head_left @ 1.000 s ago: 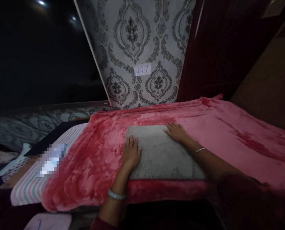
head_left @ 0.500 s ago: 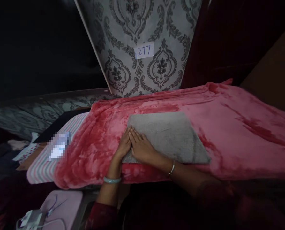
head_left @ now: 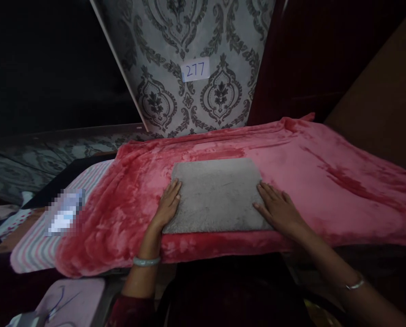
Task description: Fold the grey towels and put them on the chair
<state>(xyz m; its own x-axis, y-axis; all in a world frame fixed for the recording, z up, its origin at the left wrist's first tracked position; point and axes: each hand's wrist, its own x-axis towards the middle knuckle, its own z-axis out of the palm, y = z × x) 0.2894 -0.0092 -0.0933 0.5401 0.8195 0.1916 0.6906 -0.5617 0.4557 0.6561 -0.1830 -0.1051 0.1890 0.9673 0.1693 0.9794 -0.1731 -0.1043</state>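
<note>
A grey fuzzy piece of cloth, flat and roughly rectangular, lies on a red and pink plush blanket. Against its left edge rests my left hand, palm down with the fingers stretched out. My right hand lies at the opposite edge, fingers spread, the fingertips touching the grey cloth. Neither hand grasps anything. Whether the grey cloth is folded or a single layer I cannot tell.
Left of the blanket, a striped cloth shows, with a blurred-out item on it. A pink stool with cables stands at lower left. Behind are a patterned wall with a paper reading 277 and a dark screen.
My right hand has moved from beside my left hand across to the grey cloth's right edge. That edge now sits straighter. My left hand stays at the left edge; the view has shifted slightly.
</note>
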